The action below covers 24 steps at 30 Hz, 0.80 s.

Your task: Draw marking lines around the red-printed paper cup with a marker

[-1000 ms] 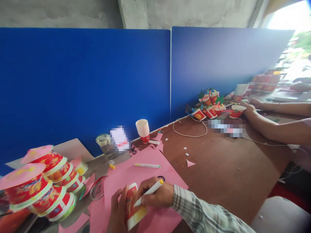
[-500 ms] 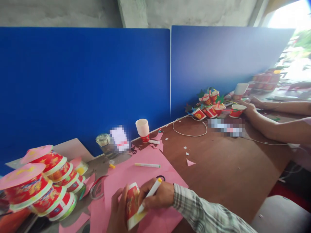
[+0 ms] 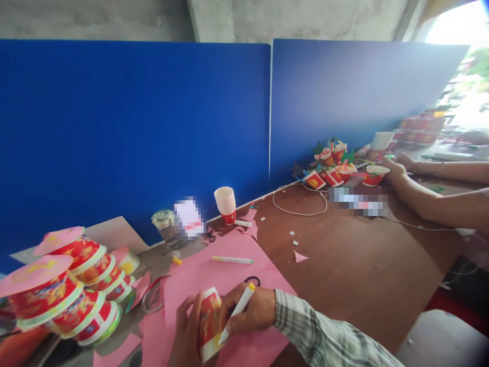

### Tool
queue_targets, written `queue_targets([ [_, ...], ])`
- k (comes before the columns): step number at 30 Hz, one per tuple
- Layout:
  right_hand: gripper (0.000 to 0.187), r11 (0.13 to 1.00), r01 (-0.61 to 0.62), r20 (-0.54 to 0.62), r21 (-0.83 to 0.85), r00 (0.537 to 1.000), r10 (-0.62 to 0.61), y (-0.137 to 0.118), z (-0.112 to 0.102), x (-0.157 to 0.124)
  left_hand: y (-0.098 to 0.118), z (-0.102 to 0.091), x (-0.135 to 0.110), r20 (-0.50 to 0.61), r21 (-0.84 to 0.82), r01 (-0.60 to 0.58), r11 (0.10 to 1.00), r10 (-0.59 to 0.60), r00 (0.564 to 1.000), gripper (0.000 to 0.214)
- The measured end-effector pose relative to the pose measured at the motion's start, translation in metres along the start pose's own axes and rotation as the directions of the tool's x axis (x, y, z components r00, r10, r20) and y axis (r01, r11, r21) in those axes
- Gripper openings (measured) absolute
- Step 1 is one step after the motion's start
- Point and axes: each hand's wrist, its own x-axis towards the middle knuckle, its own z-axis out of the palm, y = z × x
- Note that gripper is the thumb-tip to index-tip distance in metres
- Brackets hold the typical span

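My left hand (image 3: 187, 334) is wrapped round a red paper cup (image 3: 209, 322) lying on its side over a pink paper sheet (image 3: 214, 278) at the table's near edge. My right hand (image 3: 250, 312), in a plaid sleeve, pinches a white marker with a yellow end (image 3: 237, 313). The marker's tip rests by the cup's white rim. Both hands are closed.
A pile of red cups with pink paper lids (image 3: 64, 285) sits at the left. A second marker (image 3: 232, 260), an upside-down cup (image 3: 225, 204), a glass jar (image 3: 163, 224) and a white cable (image 3: 301, 204) lie beyond. Another person's arms (image 3: 431, 199) reach to more cups (image 3: 336, 168) at the right.
My right hand has tilted the marker steeper and drawn its tip down along the cup toward the rim. The view shifted slightly; the other person's arms barely moved.
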Motion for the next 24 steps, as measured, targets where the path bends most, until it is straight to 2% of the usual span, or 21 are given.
queue_targets([
  [5, 0.023, 1.0, 0.015, -0.199, -0.013, 0.98, -0.018, -0.007, 0.002, -0.001, 0.004, -0.002, 0.001, 0.006, 0.0, -0.005, 1.0, 0.005, 1.0, 0.087],
  [11, 0.021, 0.997, 0.019, -0.116, 0.068, 0.993, -0.011, -0.009, 0.003, -0.001, 0.0, 0.001, -0.001, 0.043, 0.003, 0.041, 0.999, -0.041, 0.998, 0.093],
  [15, 0.019, 0.999, 0.032, -0.247, -0.016, 0.968, -0.035, -0.003, 0.003, 0.002, 0.001, 0.0, -0.001, 0.054, -0.015, 0.052, 0.999, -0.051, 0.997, 0.09],
  [16, 0.019, 0.999, 0.033, -0.254, -0.033, 0.966, -0.04, -0.001, 0.003, 0.002, 0.001, 0.0, -0.001, 0.051, -0.021, 0.053, 0.998, -0.052, 0.997, 0.09],
  [20, 0.02, 0.999, 0.028, -0.168, -0.019, 0.985, -0.031, 0.001, 0.003, 0.003, 0.0, 0.0, -0.002, 0.062, -0.034, 0.078, 0.996, -0.076, 0.995, 0.093],
  [23, 0.018, 0.993, 0.021, -0.248, -0.115, 0.967, -0.049, 0.0, 0.002, 0.003, -0.001, 0.001, -0.003, 0.073, -0.046, 0.083, 0.995, -0.079, 0.994, 0.094],
  [24, 0.017, 0.992, 0.016, -0.236, -0.125, 0.971, -0.045, 0.0, 0.003, 0.003, -0.001, 0.002, -0.003, 0.069, -0.049, 0.076, 0.996, -0.073, 0.995, 0.093],
])
